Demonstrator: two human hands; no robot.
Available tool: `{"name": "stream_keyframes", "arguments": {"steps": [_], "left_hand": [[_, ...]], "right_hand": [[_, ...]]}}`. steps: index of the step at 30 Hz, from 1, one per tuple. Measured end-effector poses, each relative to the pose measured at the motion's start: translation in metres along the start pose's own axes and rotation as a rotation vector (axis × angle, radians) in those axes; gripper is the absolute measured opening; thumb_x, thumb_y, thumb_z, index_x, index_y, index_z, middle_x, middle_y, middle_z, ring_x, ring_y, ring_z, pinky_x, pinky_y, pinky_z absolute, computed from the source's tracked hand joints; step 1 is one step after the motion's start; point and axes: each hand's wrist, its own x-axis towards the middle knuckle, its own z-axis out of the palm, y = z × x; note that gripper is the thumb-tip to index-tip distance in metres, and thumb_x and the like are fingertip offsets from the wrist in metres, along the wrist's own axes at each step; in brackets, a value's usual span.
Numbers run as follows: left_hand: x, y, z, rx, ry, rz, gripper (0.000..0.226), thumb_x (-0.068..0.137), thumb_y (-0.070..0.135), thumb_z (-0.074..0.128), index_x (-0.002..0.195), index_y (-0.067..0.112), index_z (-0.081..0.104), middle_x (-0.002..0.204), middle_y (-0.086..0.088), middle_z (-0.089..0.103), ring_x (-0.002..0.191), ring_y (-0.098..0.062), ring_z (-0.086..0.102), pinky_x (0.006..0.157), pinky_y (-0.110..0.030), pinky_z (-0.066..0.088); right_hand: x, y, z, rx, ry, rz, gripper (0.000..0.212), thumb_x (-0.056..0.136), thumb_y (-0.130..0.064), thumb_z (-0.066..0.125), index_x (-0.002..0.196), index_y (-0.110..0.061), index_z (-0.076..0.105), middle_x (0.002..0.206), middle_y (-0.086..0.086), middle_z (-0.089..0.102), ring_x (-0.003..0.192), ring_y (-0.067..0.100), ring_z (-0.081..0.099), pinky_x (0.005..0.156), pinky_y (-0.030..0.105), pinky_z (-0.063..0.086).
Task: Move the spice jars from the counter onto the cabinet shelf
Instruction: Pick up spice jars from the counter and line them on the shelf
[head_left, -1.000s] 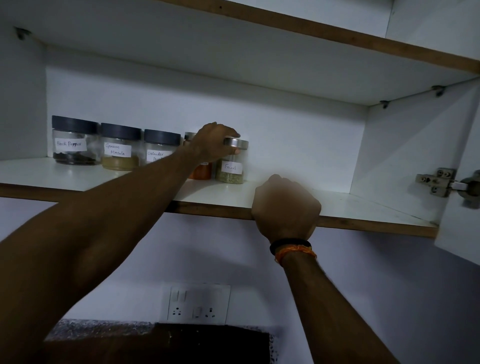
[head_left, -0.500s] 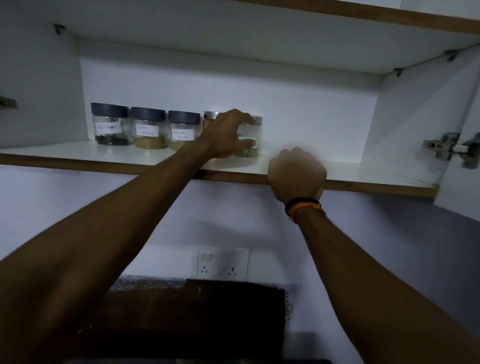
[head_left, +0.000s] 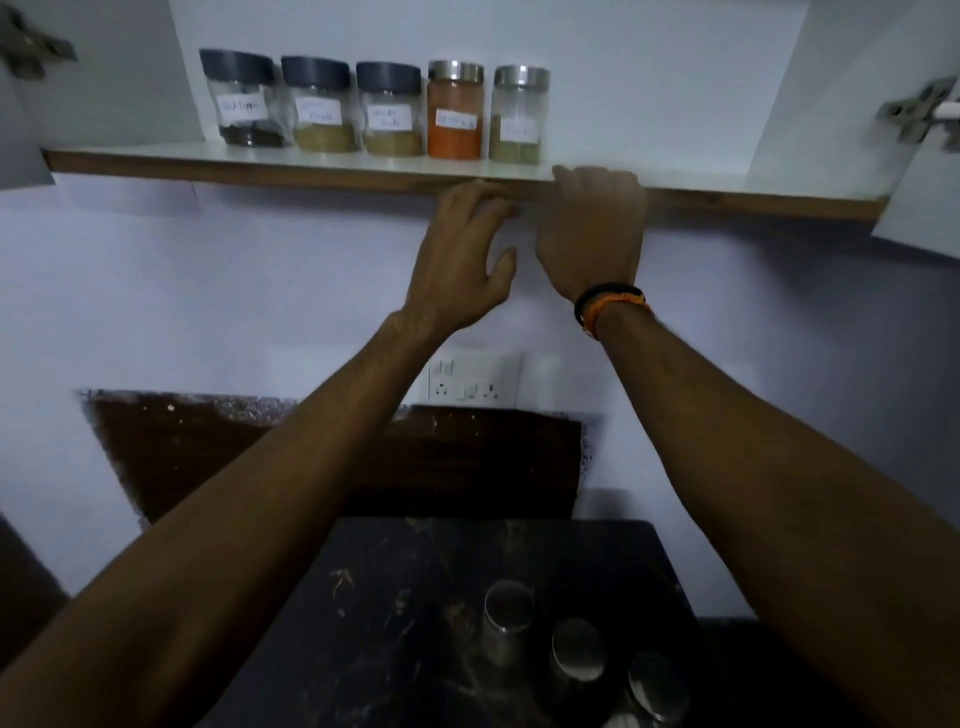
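Between placements, by the look of it: five spice jars (head_left: 374, 106) in a row on the cabinet shelf (head_left: 701, 179), more steel-lidded jars (head_left: 576, 649) waiting on the dark tabletop (head_left: 395, 597) far below the shelf. Left hand (head_left: 462, 254) just under the shelf's front edge, fingers spread, holding nothing. Right hand (head_left: 592, 223) curled over that edge, right of the last jar. Next, likely: reach down, grip one lid-topped jar, set it right of the row.

White switch-and-socket plate (head_left: 474, 383) on the wall, dark brown backsplash panel (head_left: 332, 457) below it
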Motion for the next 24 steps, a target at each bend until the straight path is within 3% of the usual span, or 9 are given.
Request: {"name": "stream_keyframes", "arguments": {"steps": [3, 5, 9, 15, 18, 24], "left_hand": [[-0.046, 0.002, 0.022, -0.036, -0.074, -0.06, 0.039, 0.084, 0.009, 0.067, 0.121, -0.002, 0.065, 0.129, -0.023, 0.059, 0.125, -0.039, 0.049, 0.104, -0.039, 0.04], [-0.081, 0.003, 0.038, -0.093, -0.208, -0.118, 0.039, 0.085, 0.009, 0.068, 0.123, -0.001, 0.064, 0.128, -0.022, 0.059, 0.124, -0.038, 0.049, 0.101, -0.037, 0.04], [-0.15, 0.001, 0.064, -0.171, -0.528, -0.276, 0.035, 0.085, 0.012, 0.069, 0.119, 0.003, 0.066, 0.12, -0.018, 0.064, 0.117, -0.032, 0.055, 0.104, -0.04, 0.039], [-0.258, 0.007, 0.087, -0.247, -0.9, -0.491, 0.032, 0.087, 0.015, 0.07, 0.118, 0.011, 0.064, 0.115, -0.006, 0.064, 0.105, -0.02, 0.061, 0.086, -0.025, 0.043], [-0.305, 0.015, 0.094, -0.325, -1.007, -0.576, 0.03, 0.089, 0.015, 0.068, 0.118, 0.012, 0.062, 0.116, -0.003, 0.062, 0.106, -0.017, 0.06, 0.086, -0.028, 0.046], [-0.367, 0.031, 0.104, -0.383, -1.106, -0.765, 0.018, 0.092, 0.011, 0.063, 0.11, 0.011, 0.063, 0.105, -0.002, 0.063, 0.097, -0.016, 0.06, 0.081, -0.026, 0.044]], "right_hand": [[-0.032, -0.003, -0.004, 0.065, 0.021, 0.033, 0.062, 0.081, -0.018, 0.048, 0.142, -0.017, 0.052, 0.144, 0.011, 0.05, 0.131, 0.031, 0.045, 0.105, 0.041, 0.036], [-0.067, -0.002, -0.001, 0.092, -0.015, 0.063, 0.061, 0.079, -0.015, 0.051, 0.14, -0.017, 0.054, 0.141, 0.012, 0.051, 0.126, 0.03, 0.048, 0.098, 0.038, 0.038], [-0.151, 0.006, 0.015, 0.15, -0.351, 0.154, 0.051, 0.078, -0.01, 0.055, 0.128, -0.013, 0.062, 0.126, 0.014, 0.056, 0.116, 0.034, 0.051, 0.095, 0.042, 0.04], [-0.288, 0.009, 0.033, 0.179, -0.798, 0.339, 0.033, 0.081, -0.01, 0.059, 0.112, -0.011, 0.07, 0.117, 0.014, 0.061, 0.109, 0.035, 0.055, 0.097, 0.045, 0.045], [-0.34, 0.007, 0.036, 0.158, -0.957, 0.347, 0.024, 0.086, -0.017, 0.06, 0.109, -0.014, 0.068, 0.113, 0.011, 0.06, 0.107, 0.033, 0.055, 0.094, 0.047, 0.048], [-0.393, 0.007, 0.044, 0.194, -1.191, 0.455, 0.039, 0.088, -0.023, 0.065, 0.127, -0.018, 0.06, 0.13, 0.009, 0.053, 0.119, 0.027, 0.052, 0.104, 0.044, 0.046]]}}
